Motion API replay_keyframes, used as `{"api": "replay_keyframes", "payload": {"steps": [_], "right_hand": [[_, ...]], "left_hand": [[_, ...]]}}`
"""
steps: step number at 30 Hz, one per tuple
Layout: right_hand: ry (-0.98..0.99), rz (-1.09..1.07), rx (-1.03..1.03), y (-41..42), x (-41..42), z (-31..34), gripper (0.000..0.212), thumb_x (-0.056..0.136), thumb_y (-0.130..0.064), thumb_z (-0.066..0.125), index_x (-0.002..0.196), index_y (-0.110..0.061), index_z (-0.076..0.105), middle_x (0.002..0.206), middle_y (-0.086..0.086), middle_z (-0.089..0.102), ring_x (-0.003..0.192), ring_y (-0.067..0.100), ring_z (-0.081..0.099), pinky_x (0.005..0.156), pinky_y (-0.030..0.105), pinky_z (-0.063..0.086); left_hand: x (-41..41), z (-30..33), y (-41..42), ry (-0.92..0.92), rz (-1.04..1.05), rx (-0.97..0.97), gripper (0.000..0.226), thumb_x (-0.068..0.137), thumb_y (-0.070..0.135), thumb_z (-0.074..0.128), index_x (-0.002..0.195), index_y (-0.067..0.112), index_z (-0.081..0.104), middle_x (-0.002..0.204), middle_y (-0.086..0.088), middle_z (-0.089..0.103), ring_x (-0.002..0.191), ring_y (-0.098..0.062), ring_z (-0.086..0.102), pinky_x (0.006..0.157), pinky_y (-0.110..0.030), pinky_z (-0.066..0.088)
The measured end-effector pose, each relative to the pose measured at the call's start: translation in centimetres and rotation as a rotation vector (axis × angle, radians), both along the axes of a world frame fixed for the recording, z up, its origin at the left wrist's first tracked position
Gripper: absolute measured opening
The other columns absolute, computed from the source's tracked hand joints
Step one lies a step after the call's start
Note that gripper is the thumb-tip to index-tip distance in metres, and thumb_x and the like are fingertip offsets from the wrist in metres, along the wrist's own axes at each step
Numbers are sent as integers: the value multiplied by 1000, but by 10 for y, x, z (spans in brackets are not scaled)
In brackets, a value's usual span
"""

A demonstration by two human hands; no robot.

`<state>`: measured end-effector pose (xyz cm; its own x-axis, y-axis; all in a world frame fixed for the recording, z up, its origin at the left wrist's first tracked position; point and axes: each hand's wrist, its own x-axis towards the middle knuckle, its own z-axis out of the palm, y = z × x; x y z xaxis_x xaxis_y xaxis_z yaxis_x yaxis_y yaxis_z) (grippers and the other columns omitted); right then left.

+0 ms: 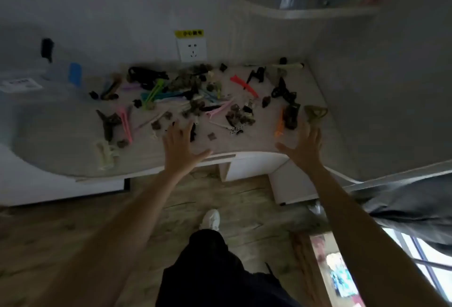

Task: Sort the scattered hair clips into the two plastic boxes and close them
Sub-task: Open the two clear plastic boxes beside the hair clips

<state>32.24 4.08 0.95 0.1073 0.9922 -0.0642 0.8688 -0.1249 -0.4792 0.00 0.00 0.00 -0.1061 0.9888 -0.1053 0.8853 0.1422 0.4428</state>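
Many hair clips lie scattered over a pale desk: a green clip, a pink clip, a red clip, an orange clip, a cream claw clip and several dark claw clips. A clear plastic box with a blue latch stands at the desk's far left. My left hand hovers open over the desk's front edge, fingers spread. Further right, my right hand is also open and holds nothing, near the orange clip.
A wall socket sits behind the desk. A curved shelf with books hangs above right. A white cabinet is under the desk. My leg and a white shoe stand on the wooden floor.
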Motion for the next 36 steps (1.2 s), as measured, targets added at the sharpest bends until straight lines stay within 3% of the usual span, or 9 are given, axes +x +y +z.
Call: {"api": "replay_keyframes", "payload": {"steps": [4, 8, 11, 15, 19, 23, 27, 31, 36], "right_hand": [[80, 8, -47, 25, -1, -13, 114, 62, -50, 78, 147, -20, 8, 155, 20, 3, 141, 41, 4, 113, 58, 11], [185, -42, -4, 39, -29, -31, 97, 68, -69, 54, 146, -22, 19, 154, 18, 11, 140, 38, 14, 112, 57, 21], [280, -118, 111, 47, -58, -46, 76, 77, -54, 50, 141, -16, 32, 149, 23, 18, 133, 39, 31, 100, 57, 41], [396, -42, 161, 54, -122, -49, 60, 87, -22, 57, 141, -20, 31, 152, 18, 12, 137, 29, 27, 105, 43, 41], [452, 70, 147, 62, -177, -46, 55, 92, -31, 46, 142, -30, 25, 155, 9, -2, 139, 28, 26, 101, 47, 45], [370, 202, 80, 81, -194, -46, 56, 92, -45, 37, 143, -26, 26, 155, 15, 3, 140, 31, 20, 108, 49, 36], [301, 280, 54, 88, -168, -23, 55, 95, -49, 32, 139, -18, 37, 153, 13, 22, 142, 28, 14, 117, 40, 15], [220, 171, 226, 72, -100, -3, 41, 91, -33, 42, 123, -11, 55, 136, 13, 47, 131, 25, 33, 109, 34, 27], [-154, -35, 322, 74, 0, -3, 42, 83, -30, 53, 122, -15, 56, 134, 16, 50, 126, 40, 39, 108, 50, 27]], "left_hand": [[8, -15, 17, -17, -15, 1, 108, 62, 82, 46, 147, 27, 11, 156, -16, 2, 143, -36, 0, 115, -51, 2], [13, -30, 33, 23, -59, 27, 104, 63, 82, 40, 147, 27, 13, 156, -16, 8, 144, -34, 4, 115, -49, 5], [14, -35, 48, 61, -112, 80, 100, 67, 80, 42, 146, 24, 21, 154, -15, 16, 143, -32, 10, 116, -52, 12], [10, -38, 66, 88, -140, 86, 99, 68, 80, 42, 146, 26, 15, 155, -13, 15, 144, -29, 9, 116, -54, 13], [2, -41, 73, 131, -159, 114, 96, 69, 80, 39, 145, 26, 17, 154, -15, 19, 143, -30, 12, 115, -54, 12], [-14, -44, 86, 104, -115, 139, 91, 73, 75, 43, 145, 24, 24, 153, -14, 22, 143, -30, 14, 115, -54, 12], [-14, -33, 90, 39, -146, 181, 80, 75, 60, 49, 144, 28, 24, 155, -9, 17, 144, -26, 8, 115, -57, 4], [12, -16, 87, -15, -286, 247, 69, 78, 59, 51, 139, 33, 33, 153, -5, 25, 144, -24, 11, 115, -56, 2], [47, -20, 91, 139, -373, 172, 79, 73, 73, 53, 140, 35, 31, 156, -6, 17, 144, -30, 8, 112, -55, -4]]}}
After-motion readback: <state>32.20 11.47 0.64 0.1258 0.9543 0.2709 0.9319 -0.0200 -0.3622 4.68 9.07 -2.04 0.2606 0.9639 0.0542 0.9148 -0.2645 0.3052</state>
